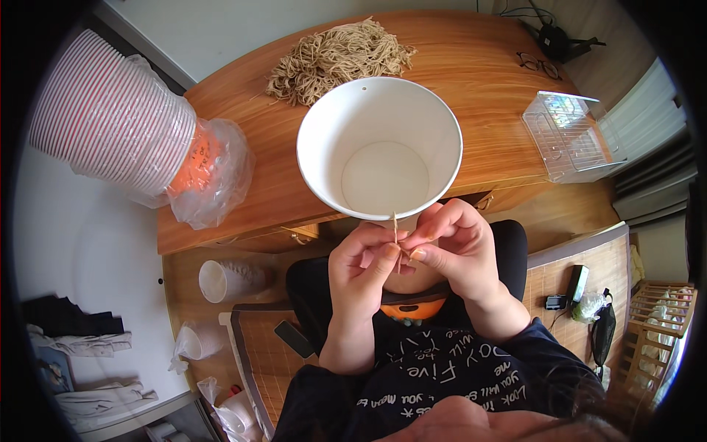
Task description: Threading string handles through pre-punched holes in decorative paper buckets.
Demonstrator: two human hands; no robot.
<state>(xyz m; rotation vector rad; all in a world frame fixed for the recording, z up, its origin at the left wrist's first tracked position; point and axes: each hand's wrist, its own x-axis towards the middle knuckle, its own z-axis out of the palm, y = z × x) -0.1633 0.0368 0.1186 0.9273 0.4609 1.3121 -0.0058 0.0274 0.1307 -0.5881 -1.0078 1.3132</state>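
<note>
A large white paper bucket (322, 144) sits at the table's front edge with its mouth toward me. There is a small hole in its far rim. A short piece of beige cord (395, 225) hangs over the near rim and runs down between my hands. My left hand (359, 265) pinches the cord between thumb and fingertips just below the rim. My right hand (465, 254) has its thumb and forefinger closed at the same cord, close beside the left fingertips. Behind the bucket lies a heap of tangled beige cords (339, 59).
The wooden table (479, 96) curves around the bucket. Stacked buckets in clear plastic (118, 118) are at left. A clear plastic rack (571, 136) and glasses (539, 65) lie right. A phone (294, 339) and a white bucket (221, 281) are lower down at left.
</note>
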